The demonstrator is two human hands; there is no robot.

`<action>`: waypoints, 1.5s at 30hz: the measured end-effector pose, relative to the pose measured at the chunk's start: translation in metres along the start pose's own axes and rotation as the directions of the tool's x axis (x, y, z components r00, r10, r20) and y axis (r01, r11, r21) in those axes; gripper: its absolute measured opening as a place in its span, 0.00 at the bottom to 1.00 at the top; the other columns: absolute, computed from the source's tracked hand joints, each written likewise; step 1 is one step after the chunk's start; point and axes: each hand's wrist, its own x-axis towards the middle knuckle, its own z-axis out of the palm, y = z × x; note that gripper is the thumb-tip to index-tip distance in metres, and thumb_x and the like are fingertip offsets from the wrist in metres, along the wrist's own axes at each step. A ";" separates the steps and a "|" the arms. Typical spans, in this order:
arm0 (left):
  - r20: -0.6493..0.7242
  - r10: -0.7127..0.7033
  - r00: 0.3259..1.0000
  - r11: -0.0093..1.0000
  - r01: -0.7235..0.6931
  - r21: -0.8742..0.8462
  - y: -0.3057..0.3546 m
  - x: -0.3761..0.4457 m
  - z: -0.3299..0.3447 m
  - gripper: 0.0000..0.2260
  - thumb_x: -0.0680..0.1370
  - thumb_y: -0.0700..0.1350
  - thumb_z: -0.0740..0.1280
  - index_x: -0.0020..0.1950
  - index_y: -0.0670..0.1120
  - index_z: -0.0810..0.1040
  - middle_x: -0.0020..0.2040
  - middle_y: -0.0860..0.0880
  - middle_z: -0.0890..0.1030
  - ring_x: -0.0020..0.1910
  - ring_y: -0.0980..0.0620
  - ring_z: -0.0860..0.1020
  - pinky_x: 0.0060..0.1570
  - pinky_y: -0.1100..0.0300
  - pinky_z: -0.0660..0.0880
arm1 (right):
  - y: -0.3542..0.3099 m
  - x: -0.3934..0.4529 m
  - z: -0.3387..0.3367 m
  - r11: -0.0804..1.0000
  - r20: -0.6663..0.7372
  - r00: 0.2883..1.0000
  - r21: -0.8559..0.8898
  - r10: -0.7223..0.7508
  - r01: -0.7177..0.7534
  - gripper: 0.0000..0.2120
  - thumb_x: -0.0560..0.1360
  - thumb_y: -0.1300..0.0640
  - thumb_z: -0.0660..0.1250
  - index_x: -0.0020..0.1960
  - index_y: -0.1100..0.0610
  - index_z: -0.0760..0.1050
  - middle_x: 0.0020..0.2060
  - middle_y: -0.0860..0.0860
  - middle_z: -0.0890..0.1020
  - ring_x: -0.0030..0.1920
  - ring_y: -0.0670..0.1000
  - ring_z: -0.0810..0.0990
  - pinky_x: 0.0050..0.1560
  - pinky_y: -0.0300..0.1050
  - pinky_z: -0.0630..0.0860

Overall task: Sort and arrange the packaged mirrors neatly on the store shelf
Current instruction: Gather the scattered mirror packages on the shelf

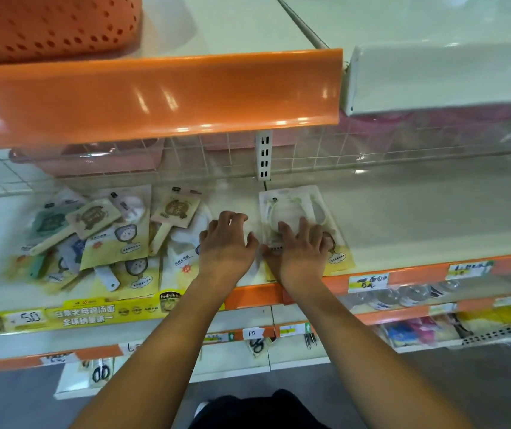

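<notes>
right hand (299, 247) flat, pressing mirror pack (303, 224) square | left hand (228, 239) beside pack, loosely curled, empty | jumbled pile (99, 239) left of pack, unsorted

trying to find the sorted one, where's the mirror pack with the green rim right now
In the head view the green-rimmed pack lies flat on the shelf right of centre, below the white bracket, under the right hand and apart from the jumbled pile on the left.

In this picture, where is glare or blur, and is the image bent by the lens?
Head view: bright glare streaks lie on the orange shelf edge; the left mirror pile and the outer edges are motion-blurred; the wide lens bows the shelf lines; the right hand on the single mirror pack is fairly sharp.
</notes>
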 end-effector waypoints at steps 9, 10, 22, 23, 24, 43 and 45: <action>-0.102 -0.012 0.995 0.999 0.017 0.045 -0.009 -0.019 -0.001 0.19 0.74 0.52 0.59 0.60 0.45 0.77 0.56 0.45 0.77 0.52 0.41 0.78 0.47 0.48 0.73 | -0.006 -0.002 0.008 0.993 0.015 0.995 0.074 -0.099 0.097 0.30 0.77 0.34 0.55 0.75 0.43 0.58 0.78 0.57 0.50 0.77 0.66 0.45 0.75 0.62 0.46; -0.126 -0.016 0.992 0.998 0.023 0.051 -0.010 -0.022 0.000 0.20 0.73 0.53 0.58 0.58 0.45 0.78 0.55 0.44 0.78 0.49 0.41 0.79 0.45 0.49 0.74 | -0.007 -0.003 0.008 0.992 0.012 0.995 0.084 -0.098 0.097 0.30 0.77 0.34 0.55 0.76 0.44 0.58 0.78 0.57 0.51 0.77 0.66 0.45 0.74 0.63 0.45; -0.162 -0.158 0.974 0.981 0.174 0.088 -0.064 -0.052 -0.036 0.19 0.76 0.51 0.64 0.64 0.45 0.73 0.61 0.43 0.74 0.56 0.38 0.77 0.50 0.44 0.76 | -0.084 -0.018 -0.002 0.893 -0.149 0.941 0.301 -0.304 0.336 0.28 0.74 0.44 0.67 0.70 0.53 0.69 0.70 0.56 0.69 0.70 0.64 0.65 0.63 0.60 0.70; -0.172 -0.169 0.970 0.979 0.186 0.084 -0.074 -0.057 -0.041 0.19 0.76 0.50 0.64 0.64 0.45 0.73 0.62 0.43 0.75 0.56 0.38 0.77 0.51 0.44 0.76 | -0.093 -0.021 -0.001 0.880 -0.161 0.933 0.313 -0.323 0.358 0.26 0.74 0.45 0.66 0.68 0.54 0.71 0.68 0.56 0.71 0.68 0.64 0.67 0.60 0.59 0.73; -0.179 -0.184 0.966 0.977 0.201 0.079 -0.083 -0.061 -0.046 0.19 0.76 0.49 0.64 0.65 0.45 0.73 0.62 0.43 0.75 0.57 0.38 0.77 0.51 0.45 0.75 | -0.103 -0.025 0.000 0.868 -0.171 0.926 0.325 -0.336 0.375 0.24 0.74 0.46 0.66 0.67 0.55 0.72 0.67 0.57 0.72 0.66 0.64 0.68 0.57 0.59 0.75; -0.229 -0.332 0.915 0.943 0.327 -0.061 -0.274 -0.149 -0.107 0.18 0.76 0.49 0.65 0.65 0.45 0.74 0.64 0.44 0.74 0.59 0.39 0.74 0.55 0.45 0.72 | -0.293 -0.127 0.043 0.873 -0.074 0.902 0.232 -0.425 0.430 0.22 0.76 0.45 0.64 0.67 0.53 0.72 0.65 0.53 0.72 0.64 0.62 0.70 0.56 0.55 0.74; -0.218 -0.343 0.914 0.939 0.332 -0.086 -0.284 -0.153 -0.110 0.18 0.77 0.48 0.65 0.65 0.45 0.73 0.64 0.44 0.73 0.61 0.40 0.73 0.55 0.46 0.70 | -0.303 -0.136 0.050 0.877 -0.073 0.904 0.222 -0.421 0.427 0.22 0.76 0.46 0.65 0.67 0.53 0.72 0.65 0.54 0.72 0.65 0.62 0.69 0.57 0.55 0.72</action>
